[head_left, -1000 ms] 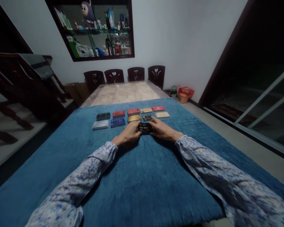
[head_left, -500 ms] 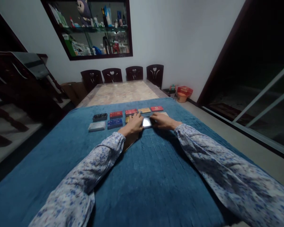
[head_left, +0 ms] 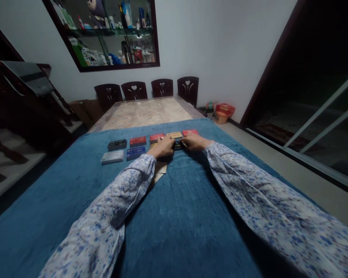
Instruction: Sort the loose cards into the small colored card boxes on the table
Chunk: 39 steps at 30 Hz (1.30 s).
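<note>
Here, we list the holdings on the tabletop (head_left: 150,112), its near part spread with a blue cloth (head_left: 174,216).

Item: one black card stack (head_left: 178,145), between the two hands, near the front of the rows. Whether its underside meets the cloth, we cannot tell.

Item: left hand (head_left: 164,148), fingers bent and gripping the stack's left end. Item: right hand (head_left: 193,142), fingers curled and gripping the right end; its fingertips are partly hidden.

Back row, left to right: a dark stack (head_left: 117,144), a red stack (head_left: 137,141), a second red stack (head_left: 156,137), a yellow stack (head_left: 174,135), a third red stack (head_left: 190,132). Front row: a white stack (head_left: 113,156), a blue stack (head_left: 136,153), and a gold stack (head_left: 153,146) mostly covered by the left hand.

Loose: tan cards (head_left: 161,168), partly under the left sleeve (head_left: 104,204).

Handling notes: we judge that the step in hand is steadying the black stack, and that equal, light pressure at both ends serves it best, since a hard squeeze could bow the cards. We would keep knuckles off the neighbouring stacks and lift the left wrist enough to spare the tan cards.
</note>
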{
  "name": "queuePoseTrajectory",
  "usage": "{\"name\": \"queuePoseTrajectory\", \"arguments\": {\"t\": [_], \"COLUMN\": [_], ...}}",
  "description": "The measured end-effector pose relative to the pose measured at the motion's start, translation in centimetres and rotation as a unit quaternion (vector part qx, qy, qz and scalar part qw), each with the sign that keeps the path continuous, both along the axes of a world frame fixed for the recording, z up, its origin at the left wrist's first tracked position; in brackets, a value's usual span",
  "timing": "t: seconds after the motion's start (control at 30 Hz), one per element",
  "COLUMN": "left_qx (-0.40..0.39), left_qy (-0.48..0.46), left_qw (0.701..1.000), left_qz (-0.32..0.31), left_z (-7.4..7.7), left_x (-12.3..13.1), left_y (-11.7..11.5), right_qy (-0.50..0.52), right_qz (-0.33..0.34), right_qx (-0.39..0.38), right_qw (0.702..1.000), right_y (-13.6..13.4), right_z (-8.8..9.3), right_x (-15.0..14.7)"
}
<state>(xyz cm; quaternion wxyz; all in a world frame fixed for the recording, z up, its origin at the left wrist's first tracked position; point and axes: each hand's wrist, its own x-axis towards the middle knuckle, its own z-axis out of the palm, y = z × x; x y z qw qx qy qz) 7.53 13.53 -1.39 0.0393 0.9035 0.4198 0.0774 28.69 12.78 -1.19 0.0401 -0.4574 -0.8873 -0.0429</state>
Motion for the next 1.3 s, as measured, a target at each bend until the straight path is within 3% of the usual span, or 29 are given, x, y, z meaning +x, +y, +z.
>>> {"name": "queuePoseTrajectory", "arguments": {"t": [0.2,0.47,0.87,1.3], "left_qx": [-0.006,-0.027,0.001,0.041], "left_qy": [0.013,0.091,0.106,0.073], "left_qw": [1.0,0.996,0.993,0.992], "left_qz": [-0.004,0.004,-0.047,-0.093], "left_z": [-0.1,1.0,0.7,0.7], "left_x": [-0.2,0.1,-0.3,-1.7], "left_y": [1.0,0.8,1.2,-0.8], "right_qy": [-0.009,-0.068,-0.053,-0.061], "right_qz": [-0.01,-0.041,-0.027,-0.039], "right_qx": [-0.01,-0.079,-0.097,-0.078], "right_qw": [1.0,0.994,0.993,0.994], "right_y": [0.7,0.3,0.5,0.1], "right_z": [0.0,1.4,1.4,1.5], "right_x": [-0.5,-1.1,-0.9,-1.1]}}
